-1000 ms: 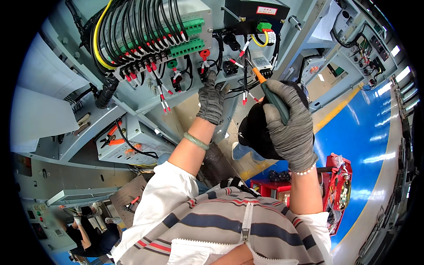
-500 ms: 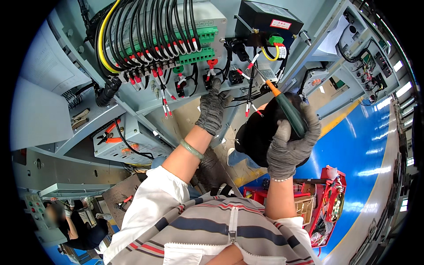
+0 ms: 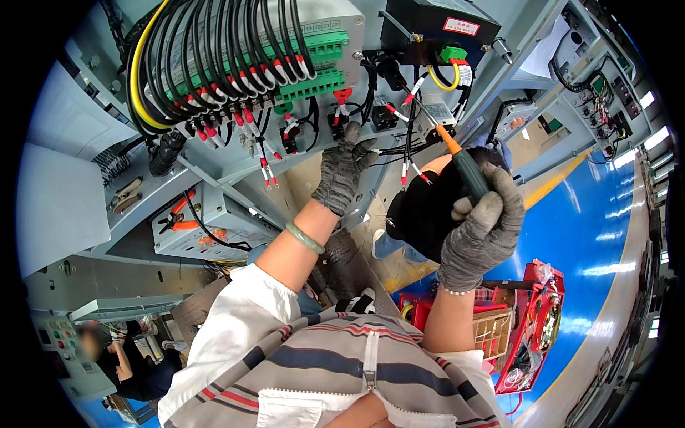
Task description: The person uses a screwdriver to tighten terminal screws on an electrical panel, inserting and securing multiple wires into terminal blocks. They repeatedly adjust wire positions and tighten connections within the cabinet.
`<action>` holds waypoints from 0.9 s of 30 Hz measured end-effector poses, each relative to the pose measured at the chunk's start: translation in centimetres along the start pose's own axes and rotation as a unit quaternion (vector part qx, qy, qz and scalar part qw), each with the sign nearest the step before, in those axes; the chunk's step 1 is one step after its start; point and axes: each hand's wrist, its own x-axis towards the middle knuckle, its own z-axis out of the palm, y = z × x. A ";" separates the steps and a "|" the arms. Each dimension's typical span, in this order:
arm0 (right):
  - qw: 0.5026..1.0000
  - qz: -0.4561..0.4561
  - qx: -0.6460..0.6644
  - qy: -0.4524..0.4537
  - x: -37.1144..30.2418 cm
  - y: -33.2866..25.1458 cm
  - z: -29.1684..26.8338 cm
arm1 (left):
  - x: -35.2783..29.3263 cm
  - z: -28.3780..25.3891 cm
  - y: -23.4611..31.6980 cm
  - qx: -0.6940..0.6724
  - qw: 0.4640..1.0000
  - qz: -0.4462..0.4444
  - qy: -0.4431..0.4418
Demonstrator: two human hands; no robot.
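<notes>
In a grey knit glove, my left hand (image 3: 338, 172) is raised to the cabinet's rail. Its upper fingertip lies against a small black contact block (image 3: 336, 125) with red-sleeved wires, its other fingers bent below. My right hand (image 3: 479, 235), also gloved, is closed round a screwdriver (image 3: 467, 170) with a dark green and orange handle. The screwdriver's shaft slants up and left toward red-and-white-sleeved wires (image 3: 412, 93); whether its tip touches anything is unclear. Beside my left hand, another black block (image 3: 384, 118) sits on the rail, and loose wire ends (image 3: 415, 173) hang between my hands.
Green terminal strips (image 3: 311, 84) and a thick bundle of black wires (image 3: 214, 60) fill the upper left. A black box (image 3: 437, 30) is mounted at the upper right. Orange-handled pliers (image 3: 177, 216) rest at left. A person in black (image 3: 426, 214) is beyond my right hand, near a red toolbox (image 3: 531, 328).
My right hand has shifted slightly right and down with the screwdriver, some of its fingers loosening off the handle. My left hand stays by the block; the view has moved a little.
</notes>
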 end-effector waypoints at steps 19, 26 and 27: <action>0.988 -0.153 -0.022 0.016 -0.5 0.2 1.4 | -0.6 0.3 0.6 -0.005 1.000 -0.029 0.011; 0.990 -0.131 -0.035 0.030 -0.2 0.0 0.8 | -0.4 -0.1 0.5 0.027 1.000 -0.012 -0.001; 0.973 -0.209 -0.094 0.026 0.1 0.5 0.7 | -0.3 -0.2 0.4 0.018 1.000 -0.019 -0.003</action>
